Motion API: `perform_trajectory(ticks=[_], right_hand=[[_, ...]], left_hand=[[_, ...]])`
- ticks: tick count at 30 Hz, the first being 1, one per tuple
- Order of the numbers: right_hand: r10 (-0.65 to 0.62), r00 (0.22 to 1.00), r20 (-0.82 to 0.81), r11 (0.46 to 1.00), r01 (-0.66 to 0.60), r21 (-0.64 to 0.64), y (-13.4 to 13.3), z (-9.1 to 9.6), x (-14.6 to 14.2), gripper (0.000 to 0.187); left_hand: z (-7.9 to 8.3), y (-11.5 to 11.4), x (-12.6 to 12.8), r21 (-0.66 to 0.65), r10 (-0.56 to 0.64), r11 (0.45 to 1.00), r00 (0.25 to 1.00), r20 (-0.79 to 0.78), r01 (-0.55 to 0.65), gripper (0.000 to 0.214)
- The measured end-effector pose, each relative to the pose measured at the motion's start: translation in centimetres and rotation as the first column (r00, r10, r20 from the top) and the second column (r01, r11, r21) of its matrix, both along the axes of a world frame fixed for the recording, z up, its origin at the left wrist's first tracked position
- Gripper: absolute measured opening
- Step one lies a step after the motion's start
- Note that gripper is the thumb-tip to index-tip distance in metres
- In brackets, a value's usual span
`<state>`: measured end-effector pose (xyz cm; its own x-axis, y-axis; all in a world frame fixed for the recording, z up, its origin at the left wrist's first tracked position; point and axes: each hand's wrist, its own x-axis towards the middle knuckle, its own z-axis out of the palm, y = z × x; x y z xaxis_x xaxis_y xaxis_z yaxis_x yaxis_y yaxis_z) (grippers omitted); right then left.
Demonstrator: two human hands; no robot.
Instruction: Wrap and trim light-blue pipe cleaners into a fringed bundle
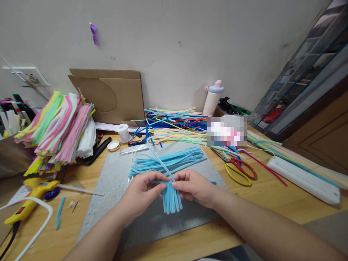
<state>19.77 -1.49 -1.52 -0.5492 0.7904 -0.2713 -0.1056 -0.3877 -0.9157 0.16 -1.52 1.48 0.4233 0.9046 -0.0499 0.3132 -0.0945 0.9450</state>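
Between my two hands hangs a bunch of blue pipe cleaners (pixel 172 198), gathered at the top with their loose ends pointing down. My left hand (pixel 148 188) pinches its upper left side between thumb and fingers. On the upper right, my right hand (pixel 191 185) grips it the same way. One long blue stem rises from the pinch and slants up to the left. Just beyond my hands, a pile of blue pipe cleaners (pixel 174 159) lies on the grey cutting mat (pixel 103 188).
Scissors (pixel 239 172) with red and yellow handles lie right of the mat, near a white bar-shaped case (pixel 303 179). On the left are a yellow glue gun (pixel 32 197) and bundled coloured pipe cleaners (pixel 58 127). Cardboard (pixel 125 94) and a bottle (pixel 212 99) stand against the wall.
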Motion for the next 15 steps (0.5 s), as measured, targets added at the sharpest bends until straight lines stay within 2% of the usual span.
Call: perform_trajectory(ticks=[10,13,15], right_hand=[[-0.055,0.998,0.038,0.998,0.054,0.033,-0.17,-0.07,-0.08,0.033],[-0.053,0.997,0.049,0.998,0.052,0.029,-0.13,-0.24,-0.19,0.033],[-0.043,0.997,0.071,0.998,0.040,0.043,-0.13,-0.34,-0.30,0.034]], left_hand=[[-0.21,-0.32,0.44,0.019,-0.029,0.999,0.999,-0.035,0.029,0.016],[-0.37,-0.19,0.69,0.020,0.007,1.000,1.000,-0.024,-0.007,0.015],[-0.65,-0.07,0.84,-0.023,0.063,0.998,0.998,0.013,-0.063,0.015]])
